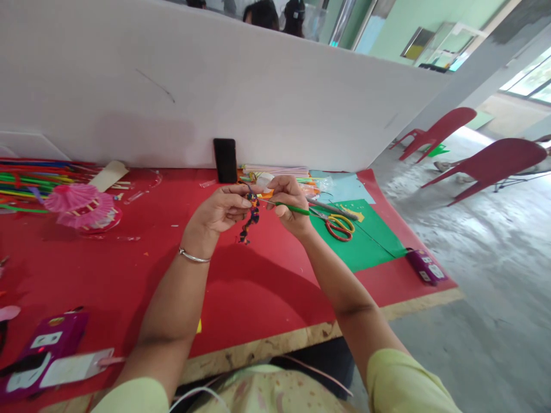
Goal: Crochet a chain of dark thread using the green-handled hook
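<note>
My left hand (220,211) pinches the upper end of a narrow, dark crocheted yarn strip (253,217) flecked with orange. The strip's lower end dangles over the red tabletop. In my right hand (289,201) is a crochet hook (298,210) with a green handle, its thin metal shaft pointing left toward the strip. The hook's tip is too small to make out. Both hands are close together and raised above the table. Scissors (340,225) with red and yellow handles lie just right of my right hand on a green sheet (365,246).
A black phone (225,160) leans on the white partition (279,86). At the left are a pink ruffled craft piece (84,206) and a bundle of coloured sticks (26,186). Purple boxes (426,267) sit at both sides of the table. Red chairs (491,163) stand beyond.
</note>
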